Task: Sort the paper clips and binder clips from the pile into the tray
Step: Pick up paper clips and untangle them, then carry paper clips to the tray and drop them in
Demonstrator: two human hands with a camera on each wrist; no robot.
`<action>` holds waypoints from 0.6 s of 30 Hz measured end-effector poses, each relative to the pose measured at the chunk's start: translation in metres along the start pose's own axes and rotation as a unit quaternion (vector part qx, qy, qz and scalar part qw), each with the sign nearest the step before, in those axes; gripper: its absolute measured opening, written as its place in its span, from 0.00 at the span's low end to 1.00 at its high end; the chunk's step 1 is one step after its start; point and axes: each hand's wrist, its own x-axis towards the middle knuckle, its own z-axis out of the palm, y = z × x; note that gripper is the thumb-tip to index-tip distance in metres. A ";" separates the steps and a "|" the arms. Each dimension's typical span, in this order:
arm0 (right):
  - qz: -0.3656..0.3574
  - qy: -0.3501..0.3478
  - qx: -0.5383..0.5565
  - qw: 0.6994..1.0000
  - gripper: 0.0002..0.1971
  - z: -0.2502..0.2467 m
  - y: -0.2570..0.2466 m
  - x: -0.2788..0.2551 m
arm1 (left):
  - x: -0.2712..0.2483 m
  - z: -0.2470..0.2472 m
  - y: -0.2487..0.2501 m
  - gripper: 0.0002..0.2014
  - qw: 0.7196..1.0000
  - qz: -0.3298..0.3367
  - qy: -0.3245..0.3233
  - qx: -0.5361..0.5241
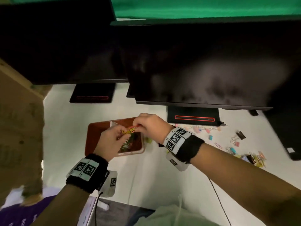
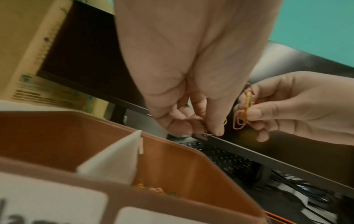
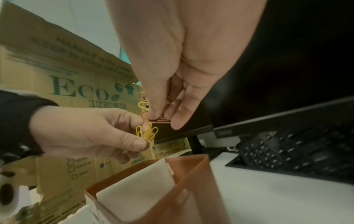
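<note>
Over the tray point(image 1: 91, 136), left hand point(image 1: 108, 141) pinches yellow paper clips point(image 3: 147, 132); right hand point(image 1: 150, 126), at 2 o'clock, pinches orange paper clips point(image 3: 153, 119); light, springy wire, snag-prone; pinch loop ends.

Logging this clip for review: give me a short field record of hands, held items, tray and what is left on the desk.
left hand: pinches yellow paper clips
right hand: pinches orange paper clips
position: both hands above the tray
tray contents: paper clips in right compartment, beside a white divider
unsorted pile: binder clips and paper clips on the desk, to the right
</note>
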 end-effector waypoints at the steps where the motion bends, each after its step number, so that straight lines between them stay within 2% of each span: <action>1: 0.013 -0.009 0.009 1.000 0.09 0.010 -0.005 0.013 | 0.003 -0.002 -0.007 0.04 1.000 -0.014 0.002 0.009; 4: 0.044 -0.032 0.022 0.998 0.12 0.041 -0.011 0.034 | 0.010 0.001 -0.024 0.06 0.998 -0.061 -0.012 0.020; 8: 0.065 -0.073 0.039 0.994 0.23 0.056 -0.008 0.027 | 0.007 0.005 -0.029 0.16 0.997 -0.039 -0.048 0.045; 11: 0.033 -0.025 0.075 0.996 0.19 0.044 0.004 0.004 | -0.001 0.005 -0.019 0.19 0.995 0.031 -0.032 0.085; 13: 0.036 0.016 0.061 0.997 0.15 0.029 0.021 -0.018 | -0.008 0.007 -0.006 0.17 0.996 0.055 -0.017 0.064; 16: 0.111 0.055 0.008 0.992 0.13 0.005 0.055 -0.056 | -0.016 0.023 0.014 0.13 0.996 0.076 -0.041 0.016; 18: 0.172 0.051 -0.029 0.983 0.13 -0.006 0.078 -0.079 | -0.019 0.042 0.027 0.13 0.993 0.092 -0.068 -0.005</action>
